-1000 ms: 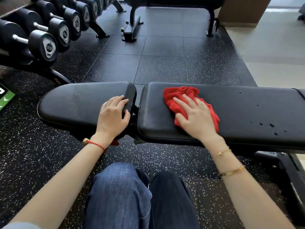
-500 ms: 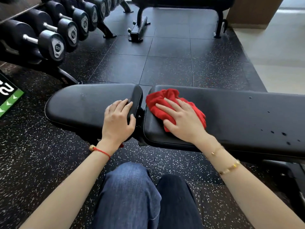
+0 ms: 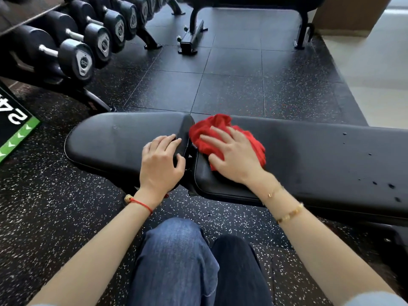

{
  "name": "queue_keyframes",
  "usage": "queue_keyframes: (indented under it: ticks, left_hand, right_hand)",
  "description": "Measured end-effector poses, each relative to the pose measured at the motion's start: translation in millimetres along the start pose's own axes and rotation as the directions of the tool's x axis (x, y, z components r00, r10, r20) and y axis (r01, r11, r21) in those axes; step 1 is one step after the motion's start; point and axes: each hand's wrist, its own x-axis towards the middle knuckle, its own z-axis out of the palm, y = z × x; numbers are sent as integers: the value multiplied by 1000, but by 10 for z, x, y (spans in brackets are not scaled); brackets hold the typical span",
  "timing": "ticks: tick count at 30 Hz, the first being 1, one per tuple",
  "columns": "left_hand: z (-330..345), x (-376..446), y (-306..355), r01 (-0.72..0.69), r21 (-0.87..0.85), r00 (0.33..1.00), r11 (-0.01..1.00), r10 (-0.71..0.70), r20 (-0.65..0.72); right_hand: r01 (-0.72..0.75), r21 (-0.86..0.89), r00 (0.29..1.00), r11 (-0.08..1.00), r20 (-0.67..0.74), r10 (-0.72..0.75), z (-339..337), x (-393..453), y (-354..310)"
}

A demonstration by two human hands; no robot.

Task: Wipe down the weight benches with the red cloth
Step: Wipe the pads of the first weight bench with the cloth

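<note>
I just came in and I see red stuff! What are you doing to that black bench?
A person is wiping a weight bench in a gym. The right hand presses a red cloth flat on the long pad, right by the gap between the two pads. The left hand rests on the shorter seat pad. A few dark droplets sit on the far right end.

1. Daylight enters from the upper right, brightening the pale floor and leaving sheen on the black mats.
2. Wide-angle distortion bends the frame edges; the right hand shows slight blur.
</note>
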Motion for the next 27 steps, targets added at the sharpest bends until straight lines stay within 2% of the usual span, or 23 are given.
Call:
queue_keyframes:
  ticks: [2,4,9,12,15,18,20,23,27]
  left_hand:
    - [-2,-1,-1,-4,-3,1000,1000,4,-1]
    - [3,-3,-9,-10,-4,1000,1000,10,-5]
    - [4,-21,1,-17,8,1000,1000,17,4]
    - [-15,-33,17,-49,1,999,999,49,8]
    - [-41,-47,33,-128,0,992,992,128,-15]
    - [-72,-66,152,-112,-77,993,991,110,-31]
    - [-84,-99,330,-100,-146,995,984,97,-26]
    - [-80,-114,626,-132,-213,991,968,136,5]
    - [-28,-55,881,-164,-249,980,954,186,67]
  right_hand:
    - [46,33,999,998,-2,-45,-14,-299,12]
    - [25,36,1000,999,-13,-25,-59,-485,176]
    - [-250,-33,966,968,-83,247,-209,-268,761]
    - [-363,-48,930,931,-76,359,-203,-32,724]
    - [-272,-28,962,962,-51,270,-123,-124,451]
    - [-152,-24,987,988,-57,150,-76,-504,287]
    - [-138,-16,987,990,-83,136,-92,-741,315]
    - [-201,-7,971,980,-135,198,-151,-1015,526]
    - [-392,-38,911,919,-156,382,-253,-1076,986]
